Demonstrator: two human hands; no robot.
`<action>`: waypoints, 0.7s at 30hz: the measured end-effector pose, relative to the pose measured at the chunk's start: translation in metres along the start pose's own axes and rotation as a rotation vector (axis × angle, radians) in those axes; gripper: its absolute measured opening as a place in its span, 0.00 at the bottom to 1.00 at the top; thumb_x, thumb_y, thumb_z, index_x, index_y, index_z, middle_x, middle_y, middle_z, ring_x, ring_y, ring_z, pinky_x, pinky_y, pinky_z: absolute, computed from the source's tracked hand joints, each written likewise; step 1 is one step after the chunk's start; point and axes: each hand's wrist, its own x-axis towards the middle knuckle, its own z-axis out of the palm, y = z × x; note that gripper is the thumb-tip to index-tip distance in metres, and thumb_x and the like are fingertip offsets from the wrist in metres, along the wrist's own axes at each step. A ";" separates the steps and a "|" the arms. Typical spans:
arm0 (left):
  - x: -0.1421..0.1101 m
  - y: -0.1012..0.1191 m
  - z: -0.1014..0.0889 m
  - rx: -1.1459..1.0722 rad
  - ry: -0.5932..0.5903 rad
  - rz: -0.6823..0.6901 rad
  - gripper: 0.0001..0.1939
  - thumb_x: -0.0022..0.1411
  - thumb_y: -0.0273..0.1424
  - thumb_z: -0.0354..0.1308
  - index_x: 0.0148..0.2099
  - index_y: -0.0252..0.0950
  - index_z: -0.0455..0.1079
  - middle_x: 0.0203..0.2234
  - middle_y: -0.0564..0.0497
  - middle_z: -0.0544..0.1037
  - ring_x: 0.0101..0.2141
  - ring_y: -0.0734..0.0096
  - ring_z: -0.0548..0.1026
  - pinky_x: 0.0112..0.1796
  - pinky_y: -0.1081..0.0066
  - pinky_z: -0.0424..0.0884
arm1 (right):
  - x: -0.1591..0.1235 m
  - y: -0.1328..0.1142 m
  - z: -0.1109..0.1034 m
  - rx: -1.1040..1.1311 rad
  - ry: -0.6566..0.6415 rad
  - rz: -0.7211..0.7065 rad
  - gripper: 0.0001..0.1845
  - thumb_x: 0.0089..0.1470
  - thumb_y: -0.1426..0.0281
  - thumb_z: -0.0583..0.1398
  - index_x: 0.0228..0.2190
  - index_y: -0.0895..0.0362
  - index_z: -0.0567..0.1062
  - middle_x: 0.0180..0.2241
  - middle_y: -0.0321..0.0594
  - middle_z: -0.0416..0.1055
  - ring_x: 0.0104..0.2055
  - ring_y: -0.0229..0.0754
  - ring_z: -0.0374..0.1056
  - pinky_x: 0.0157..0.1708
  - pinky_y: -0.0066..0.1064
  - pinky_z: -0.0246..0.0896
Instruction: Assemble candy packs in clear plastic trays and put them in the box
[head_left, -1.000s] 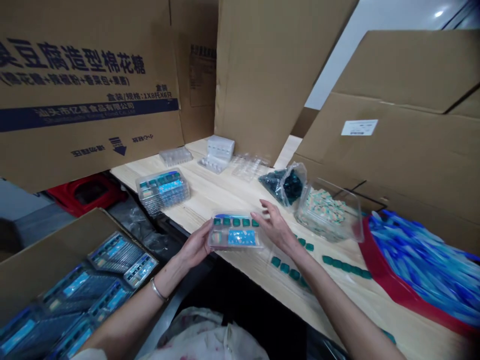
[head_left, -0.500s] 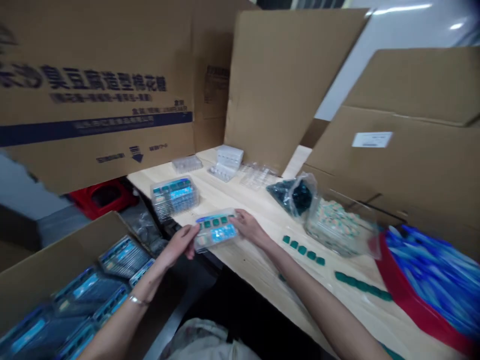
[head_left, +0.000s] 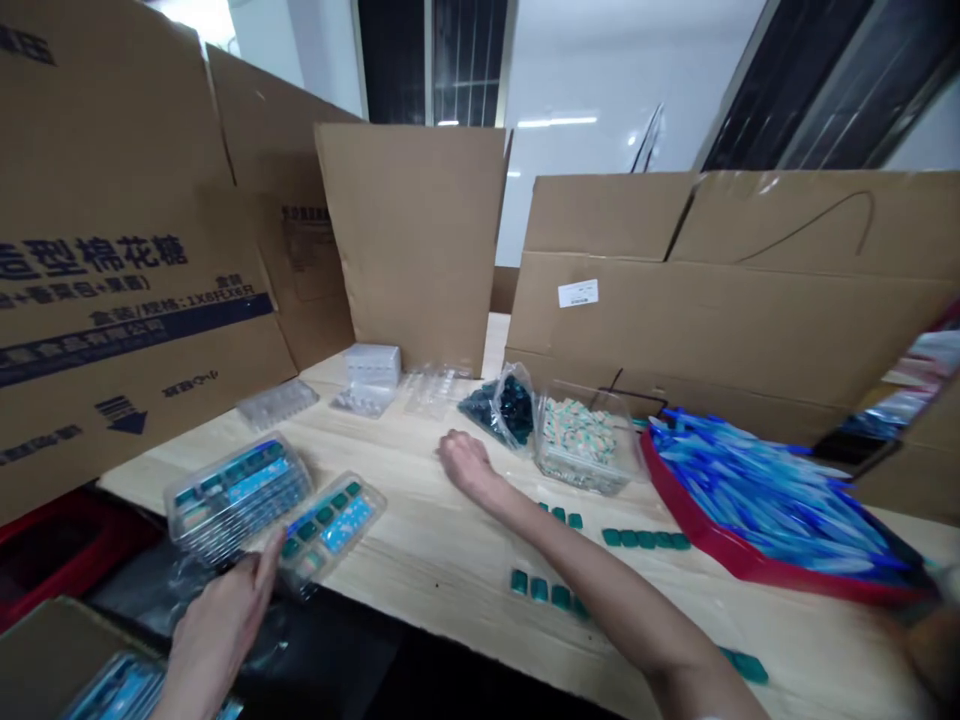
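A clear plastic case (head_left: 351, 522) with a row of dark green squares and a light blue card lies tilted at the table's front edge. My left hand (head_left: 225, 610) is at its near left corner, index finger stretched out against it and the other fingers partly hidden; I see no grip. Left of it stands a stack of similar filled cases (head_left: 240, 490). Out over the table, my right hand (head_left: 466, 465) has its fingers curled in, with nothing visible in them. Beyond that hand lies a clear bag of dark teal pieces (head_left: 506, 405).
A clear tub (head_left: 589, 445) holds small pale-and-green pieces. To its right, a red basin (head_left: 712, 545) is heaped with blue packets (head_left: 765, 495). Rows of green squares (head_left: 645, 539) lie on the table. Clear trays (head_left: 367, 380) sit at the back, before cardboard panels (head_left: 420, 240).
Both hands held the case before; now it rests on the table edge. My right hand has let go and moved away from it. The view has swung to the right.
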 end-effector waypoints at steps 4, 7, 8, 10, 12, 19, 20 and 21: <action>0.050 0.092 -0.011 -0.164 0.189 0.264 0.12 0.59 0.39 0.49 0.31 0.39 0.70 0.27 0.44 0.76 0.32 0.57 0.74 0.34 0.68 0.63 | -0.028 0.040 -0.017 -0.034 0.005 -0.004 0.14 0.59 0.72 0.50 0.30 0.60 0.74 0.35 0.48 0.72 0.37 0.43 0.68 0.35 0.30 0.61; 0.124 0.162 -0.003 -0.213 0.118 0.501 0.09 0.60 0.31 0.49 0.32 0.36 0.69 0.30 0.42 0.74 0.35 0.60 0.71 0.40 0.67 0.63 | -0.054 0.048 -0.019 -0.047 0.015 -0.047 0.13 0.58 0.72 0.50 0.29 0.58 0.73 0.34 0.44 0.72 0.36 0.40 0.68 0.33 0.28 0.60; 0.149 0.181 0.003 -0.210 0.103 0.526 0.08 0.59 0.28 0.49 0.34 0.34 0.69 0.33 0.41 0.74 0.38 0.60 0.70 0.42 0.65 0.62 | -0.063 0.050 -0.019 -0.048 0.023 -0.060 0.13 0.59 0.72 0.50 0.29 0.58 0.73 0.34 0.44 0.71 0.36 0.40 0.68 0.33 0.27 0.59; 0.190 0.212 0.016 -0.213 0.100 0.561 0.07 0.58 0.24 0.50 0.36 0.32 0.69 0.38 0.39 0.72 0.43 0.58 0.68 0.46 0.63 0.59 | -0.085 0.055 -0.018 -0.043 0.035 -0.072 0.13 0.59 0.73 0.49 0.30 0.58 0.72 0.34 0.44 0.71 0.37 0.40 0.68 0.34 0.27 0.60; 0.217 0.236 0.030 -0.219 0.099 0.602 0.08 0.57 0.21 0.49 0.36 0.31 0.69 0.41 0.37 0.71 0.45 0.56 0.66 0.49 0.60 0.57 | -0.107 0.065 -0.016 -0.023 0.048 -0.067 0.14 0.59 0.73 0.48 0.29 0.57 0.72 0.33 0.44 0.71 0.37 0.41 0.69 0.34 0.28 0.60; 0.241 0.264 0.064 -0.254 0.097 0.734 0.09 0.59 0.22 0.45 0.33 0.31 0.67 0.41 0.37 0.70 0.47 0.57 0.64 0.52 0.58 0.52 | -0.185 0.117 -0.006 0.121 0.146 0.044 0.14 0.59 0.71 0.48 0.31 0.54 0.73 0.33 0.44 0.72 0.34 0.43 0.71 0.32 0.30 0.64; 0.242 0.263 0.063 -0.253 0.096 0.747 0.09 0.59 0.22 0.45 0.34 0.32 0.67 0.42 0.37 0.70 0.47 0.57 0.64 0.52 0.58 0.52 | -0.193 0.122 -0.005 0.158 0.154 0.065 0.14 0.58 0.70 0.48 0.30 0.54 0.73 0.33 0.44 0.72 0.34 0.43 0.71 0.32 0.31 0.65; 0.242 0.261 0.061 -0.250 0.098 0.758 0.10 0.60 0.22 0.45 0.35 0.32 0.67 0.42 0.37 0.70 0.47 0.57 0.64 0.52 0.58 0.51 | -0.199 0.127 -0.006 0.201 0.163 0.086 0.15 0.58 0.69 0.48 0.30 0.54 0.73 0.32 0.44 0.72 0.33 0.44 0.71 0.31 0.31 0.65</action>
